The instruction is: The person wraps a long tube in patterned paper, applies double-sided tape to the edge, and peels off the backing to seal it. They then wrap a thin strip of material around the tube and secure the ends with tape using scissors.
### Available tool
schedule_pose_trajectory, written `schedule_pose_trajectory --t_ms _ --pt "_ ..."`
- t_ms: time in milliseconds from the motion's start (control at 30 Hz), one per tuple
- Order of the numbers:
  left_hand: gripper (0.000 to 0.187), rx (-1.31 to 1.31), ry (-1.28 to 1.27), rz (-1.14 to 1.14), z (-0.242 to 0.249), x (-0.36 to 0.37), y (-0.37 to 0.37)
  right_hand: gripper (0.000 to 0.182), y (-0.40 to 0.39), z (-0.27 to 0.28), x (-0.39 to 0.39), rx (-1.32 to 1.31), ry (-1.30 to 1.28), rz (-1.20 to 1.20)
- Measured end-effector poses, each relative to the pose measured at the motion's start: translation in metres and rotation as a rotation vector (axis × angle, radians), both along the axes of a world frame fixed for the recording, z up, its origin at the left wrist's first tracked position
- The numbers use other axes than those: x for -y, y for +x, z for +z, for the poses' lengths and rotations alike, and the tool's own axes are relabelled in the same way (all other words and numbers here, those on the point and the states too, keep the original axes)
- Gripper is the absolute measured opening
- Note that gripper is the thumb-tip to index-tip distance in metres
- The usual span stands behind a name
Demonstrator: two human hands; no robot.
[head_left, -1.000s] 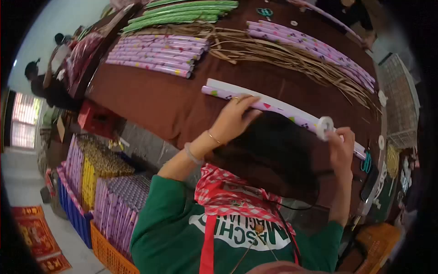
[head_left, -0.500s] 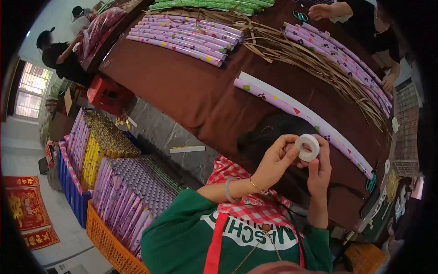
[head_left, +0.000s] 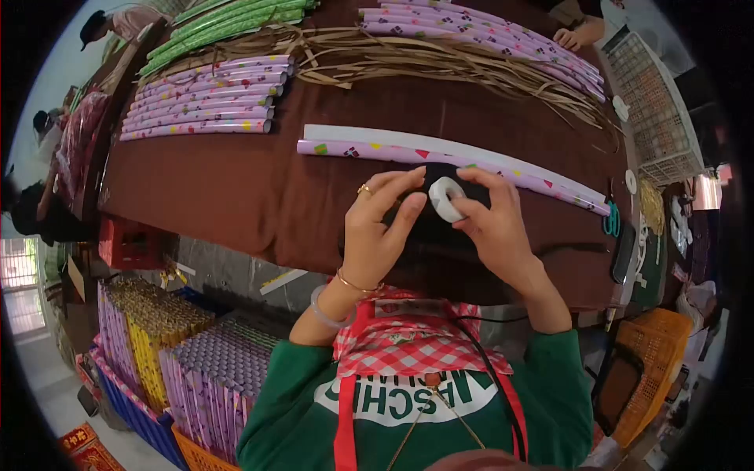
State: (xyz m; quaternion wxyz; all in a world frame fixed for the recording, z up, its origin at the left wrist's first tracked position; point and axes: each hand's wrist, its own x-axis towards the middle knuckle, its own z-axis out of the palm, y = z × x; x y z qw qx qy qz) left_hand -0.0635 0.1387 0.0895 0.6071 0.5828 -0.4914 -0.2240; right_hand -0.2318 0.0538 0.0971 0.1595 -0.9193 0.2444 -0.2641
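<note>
My right hand [head_left: 503,231] grips a roll of white tape [head_left: 441,206], with the thumb at the hole and the index finger curled over the top. Just left of the roll is my left hand [head_left: 381,224], its thumb and index tips apart and no object visible between them. Beyond both hands lies a long pink patterned tube [head_left: 377,151] with a white strip [head_left: 353,133] along its far edge. Small teal-handled scissors [head_left: 611,220] rest at the tube's right end.
Bundles of pink tubes [head_left: 204,102], green tubes [head_left: 228,31] and brown flat strips [head_left: 424,63] lie across the brown tablecloth [head_left: 204,188]. Crates of upright tubes [head_left: 212,369] stand low on the left. A co-worker's hand [head_left: 577,35] is at the far right.
The view has swung, shifting the table contents leftward. My left hand has come away from the tape roll, which stays in my right hand and is now turned more edge-on.
</note>
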Motion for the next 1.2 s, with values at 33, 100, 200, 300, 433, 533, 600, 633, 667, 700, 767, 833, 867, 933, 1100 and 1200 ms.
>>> schedule_pose_trajectory --t_ms 33,100,200,300,433,533,600,633,667,700,767,833,867,933,1100,1200 --pt "0.026 0.132 -0.042 0.021 -0.002 0.003 0.000 0.032 -0.001 0.000 0.000 0.026 -0.013 0.017" --pt "0.024 0.242 -0.015 0.008 -0.005 0.003 -0.003 0.034 -0.004 -0.004 0.001 0.051 -0.025 0.037" --pt "0.023 0.193 -0.001 0.006 -0.007 0.001 -0.007 0.032 -0.006 -0.004 0.000 0.002 -0.064 0.025" --pt "0.020 0.177 0.000 0.054 -0.005 -0.002 -0.012 0.031 -0.008 -0.005 0.001 0.017 -0.087 0.022" --pt "0.014 0.160 -0.006 0.033 -0.003 -0.009 -0.006 0.029 -0.010 -0.002 -0.002 0.015 -0.081 0.021" --pt "0.013 0.204 -0.011 0.020 0.008 -0.017 -0.004 0.028 -0.013 -0.002 -0.002 0.030 -0.007 0.053" --pt "0.015 0.352 -0.051 -0.004 0.015 -0.026 -0.002 0.025 -0.017 -0.003 -0.002 0.136 0.275 0.133" --pt "0.016 0.376 -0.062 0.007 0.017 -0.030 0.000 0.021 -0.019 -0.008 -0.002 0.194 0.424 0.157" --pt "0.016 0.376 -0.062 0.006 0.019 -0.033 0.002 0.022 -0.023 -0.010 -0.003 0.215 0.605 0.194" --pt "0.017 0.349 -0.059 0.007 0.021 -0.037 0.004 0.026 -0.026 -0.011 -0.004 0.233 0.790 0.231" --pt "0.014 0.205 -0.021 0.018 0.020 -0.044 0.010 0.031 -0.028 -0.015 -0.004 0.281 0.859 0.292" --pt "0.011 0.081 0.028 0.054 0.016 -0.049 0.025 0.029 -0.034 -0.011 -0.001 0.344 1.193 0.403" --pt "0.008 0.009 0.057 0.078 0.016 -0.050 0.032 0.031 -0.034 -0.006 0.002 0.352 1.156 0.411" --pt "0.007 0.014 0.174 0.117 0.020 -0.052 0.050 0.031 -0.034 0.007 0.011 0.255 1.272 0.294" --pt "0.009 0.021 0.254 0.195 0.000 -0.027 0.101 0.028 -0.006 0.012 0.050 0.133 1.073 0.302" --pt "0.012 0.091 0.260 0.263 -0.014 0.005 0.130 0.027 0.030 0.007 0.077 0.049 1.042 0.208"
